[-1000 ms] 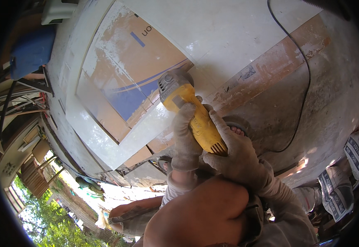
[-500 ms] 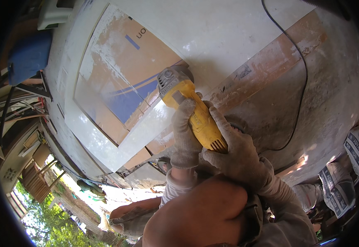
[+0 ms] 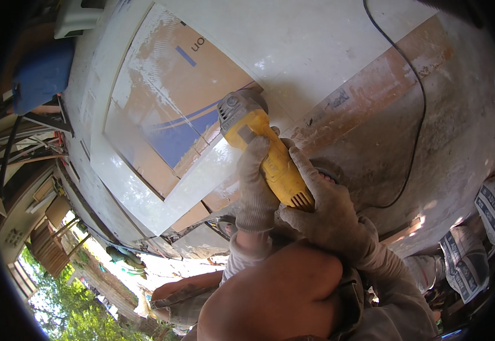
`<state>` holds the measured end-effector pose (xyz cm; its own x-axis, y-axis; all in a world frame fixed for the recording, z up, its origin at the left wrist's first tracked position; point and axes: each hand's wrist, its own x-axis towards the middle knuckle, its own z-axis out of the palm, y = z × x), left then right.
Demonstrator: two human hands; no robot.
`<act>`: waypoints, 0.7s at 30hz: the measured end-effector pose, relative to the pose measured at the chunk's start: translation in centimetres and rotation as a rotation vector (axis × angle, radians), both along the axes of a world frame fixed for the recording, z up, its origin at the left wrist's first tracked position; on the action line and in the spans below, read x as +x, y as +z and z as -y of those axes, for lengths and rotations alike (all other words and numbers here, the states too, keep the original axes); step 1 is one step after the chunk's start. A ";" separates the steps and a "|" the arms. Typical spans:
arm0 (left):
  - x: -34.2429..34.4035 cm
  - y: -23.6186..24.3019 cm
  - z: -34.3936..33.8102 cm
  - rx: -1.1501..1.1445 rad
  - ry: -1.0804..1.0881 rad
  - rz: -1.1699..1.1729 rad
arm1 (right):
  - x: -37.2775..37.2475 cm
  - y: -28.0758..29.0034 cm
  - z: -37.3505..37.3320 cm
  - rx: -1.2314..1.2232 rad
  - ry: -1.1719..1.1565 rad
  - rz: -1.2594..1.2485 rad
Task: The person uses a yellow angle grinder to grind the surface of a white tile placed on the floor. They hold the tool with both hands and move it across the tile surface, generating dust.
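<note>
A yellow angle grinder with a grey metal head is held in both of my gloved hands. My left hand wraps its front part just behind the head. Around the rear of the body, by the vent slots, my right hand is closed. The grinder's head rests at the edge of a large pale tile, beside a cardboard sheet with blue print and white dust. Its disc is mostly hidden under the head.
A black cable curves over the floor at right, across a dusty brown cardboard strip. Filled bags lie at far right. A blue plastic chair and a wooden chair stand at left. My bare knee is close below the hands.
Almost nothing differs. The view has shifted very slightly; both hands keep the grinder at the same spot on the tile edge.
</note>
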<state>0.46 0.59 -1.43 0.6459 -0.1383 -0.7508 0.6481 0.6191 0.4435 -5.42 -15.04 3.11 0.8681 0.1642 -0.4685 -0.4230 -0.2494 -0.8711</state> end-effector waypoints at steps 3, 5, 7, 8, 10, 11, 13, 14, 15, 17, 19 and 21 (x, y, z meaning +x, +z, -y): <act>0.3 -0.2 0.4 0.001 0.000 0.005 | 0.0 -0.1 0.0 0.019 -0.038 0.004; 0.4 -0.2 0.6 0.039 -0.013 0.014 | 0.0 -0.1 0.0 0.088 -0.084 -0.002; 0.3 -0.2 0.6 0.032 -0.004 -0.015 | 0.0 -0.1 0.1 -0.010 -0.044 0.015; 0.3 -0.1 0.5 0.028 0.001 -0.027 | 0.0 -0.1 0.1 -0.053 -0.024 0.016; 0.2 0.0 0.4 0.011 0.015 -0.019 | 0.1 -0.1 0.0 -0.045 -0.027 0.054; 0.1 0.1 0.3 0.014 0.021 -0.022 | 0.2 -0.1 0.0 -0.051 -0.013 0.056; 0.0 0.3 0.1 0.021 0.035 -0.044 | 0.3 -0.1 -0.1 -0.015 0.012 0.033; 0.0 0.4 0.0 0.023 0.042 -0.053 | 0.5 -0.1 -0.2 -0.003 0.032 0.015; 0.0 0.4 0.0 0.029 0.045 -0.060 | 0.5 0.1 -0.2 0.009 0.026 0.004; 0.1 0.5 -0.1 0.028 0.052 -0.067 | 0.6 0.5 -0.1 0.030 0.013 -0.020; 0.2 0.6 0.0 -0.021 0.049 -0.056 | 0.8 0.8 -0.1 -0.014 0.021 -0.012; 0.3 0.7 0.1 -0.055 0.046 -0.049 | 0.9 1.1 0.0 -0.023 0.015 -0.019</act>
<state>0.74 0.51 -0.78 0.6150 -0.1512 -0.7739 0.6383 0.6716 0.3761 -4.55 -15.06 4.24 0.8564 0.1659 -0.4890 -0.4358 -0.2758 -0.8568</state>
